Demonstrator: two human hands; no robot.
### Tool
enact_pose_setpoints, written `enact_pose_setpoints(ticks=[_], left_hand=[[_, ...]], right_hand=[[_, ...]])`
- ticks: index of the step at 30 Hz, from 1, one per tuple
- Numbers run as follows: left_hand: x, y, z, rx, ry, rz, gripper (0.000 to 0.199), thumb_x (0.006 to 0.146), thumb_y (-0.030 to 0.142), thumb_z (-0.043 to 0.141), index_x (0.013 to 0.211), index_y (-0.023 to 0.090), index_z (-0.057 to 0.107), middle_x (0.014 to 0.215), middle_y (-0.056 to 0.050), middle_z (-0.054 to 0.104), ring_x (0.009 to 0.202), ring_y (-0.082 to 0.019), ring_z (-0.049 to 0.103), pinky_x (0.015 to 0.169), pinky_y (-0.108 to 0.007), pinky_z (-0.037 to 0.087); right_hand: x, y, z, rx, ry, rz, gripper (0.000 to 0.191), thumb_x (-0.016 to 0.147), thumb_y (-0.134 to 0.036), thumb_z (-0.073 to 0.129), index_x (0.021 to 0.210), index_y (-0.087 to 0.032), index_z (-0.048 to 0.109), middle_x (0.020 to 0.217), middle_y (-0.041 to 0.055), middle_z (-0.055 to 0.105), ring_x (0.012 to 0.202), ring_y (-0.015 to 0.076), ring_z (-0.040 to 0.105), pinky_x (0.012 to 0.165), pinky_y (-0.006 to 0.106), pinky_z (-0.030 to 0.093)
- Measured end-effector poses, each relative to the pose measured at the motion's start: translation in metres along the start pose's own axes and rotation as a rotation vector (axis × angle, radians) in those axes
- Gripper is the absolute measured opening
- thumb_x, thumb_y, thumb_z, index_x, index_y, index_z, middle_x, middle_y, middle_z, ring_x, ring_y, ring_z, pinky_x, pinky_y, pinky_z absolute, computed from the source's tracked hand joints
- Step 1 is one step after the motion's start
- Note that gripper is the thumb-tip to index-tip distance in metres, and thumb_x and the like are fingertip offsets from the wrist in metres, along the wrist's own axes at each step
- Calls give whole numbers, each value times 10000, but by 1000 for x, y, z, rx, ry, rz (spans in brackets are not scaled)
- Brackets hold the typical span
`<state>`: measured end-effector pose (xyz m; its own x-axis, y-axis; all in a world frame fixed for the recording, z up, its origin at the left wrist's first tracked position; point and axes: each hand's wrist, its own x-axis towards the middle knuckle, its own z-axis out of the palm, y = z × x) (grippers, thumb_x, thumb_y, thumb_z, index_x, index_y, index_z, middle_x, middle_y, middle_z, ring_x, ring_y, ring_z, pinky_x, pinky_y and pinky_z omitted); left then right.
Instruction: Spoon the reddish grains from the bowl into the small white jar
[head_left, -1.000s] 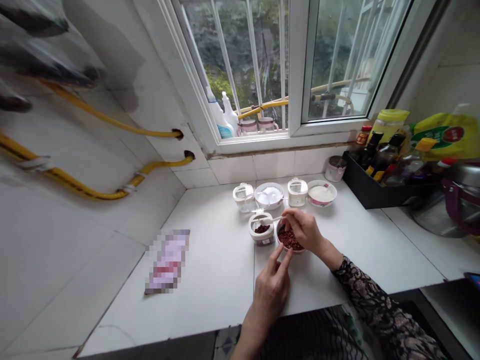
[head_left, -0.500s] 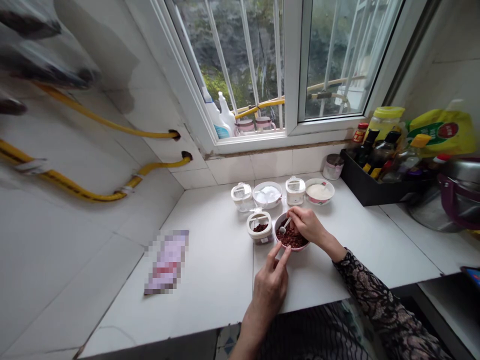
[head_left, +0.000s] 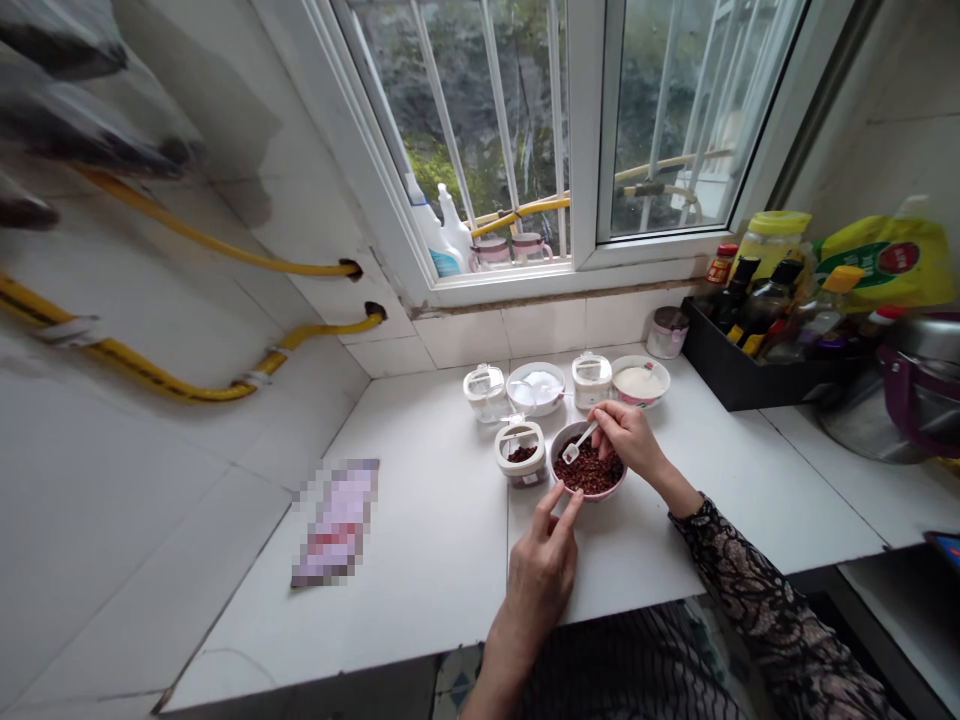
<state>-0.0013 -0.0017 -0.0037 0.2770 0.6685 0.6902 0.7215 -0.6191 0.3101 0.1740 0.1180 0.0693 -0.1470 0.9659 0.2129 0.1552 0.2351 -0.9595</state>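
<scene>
Jar (head_left: pixel 522 455) beside bowl (head_left: pixel 588 494), others behind

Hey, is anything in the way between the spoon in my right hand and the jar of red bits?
Nothing separate that I can see. The spoon in your right hand is over the bowl; only the bowl's left rim and the jar's own rim lie between it and the bits in the jar.
</scene>
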Motion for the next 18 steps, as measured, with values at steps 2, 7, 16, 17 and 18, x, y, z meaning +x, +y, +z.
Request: enact_pose_setpoints(ticks=[2,7,16,17,18], left_hand=[[0,0,0,-6,2,-1,622,910,-26,413,1483,215,436,1394,-162,539,885,-123,693,773,-225,594],[1,0,0,-9,9,-3,623,913,-23,410,1484,225,425,1384,-164,541,868,-120,693,745,-227,595],[2,1,-1,-7,6,5,617,912,-22,411,1479,220,430,1379,-168,540,877,-125,694,740,-229,595],[2,0,-1,-3,9,7,618,911,-23,412,1479,220,431,1378,-168,540,870,-124,694,735,-228,595],[1,0,-1,1,12,8,618,910,-24,413,1478,220,434,1375,-168,542,862,-123,693,729,-227,594]], right_hand=[[-1,0,0,0,3,3,268,859,-441,522,786,-190,585,511,-28,621,327,106,531,340,189,359],[-1,1,0,-29,-1,-5,258,863,-425,512,784,-190,584,504,-30,618,329,102,530,340,180,352],[-6,0,6,-206,-70,-139,194,931,-280,480,765,-223,564,508,-33,595,382,118,524,433,227,417],[-6,-1,7,-207,-93,-145,196,937,-271,480,765,-226,561,502,-35,590,389,121,527,443,230,424],[-7,-1,8,-197,-106,-140,199,944,-271,479,767,-227,558,500,-37,589,392,124,532,448,232,426]])
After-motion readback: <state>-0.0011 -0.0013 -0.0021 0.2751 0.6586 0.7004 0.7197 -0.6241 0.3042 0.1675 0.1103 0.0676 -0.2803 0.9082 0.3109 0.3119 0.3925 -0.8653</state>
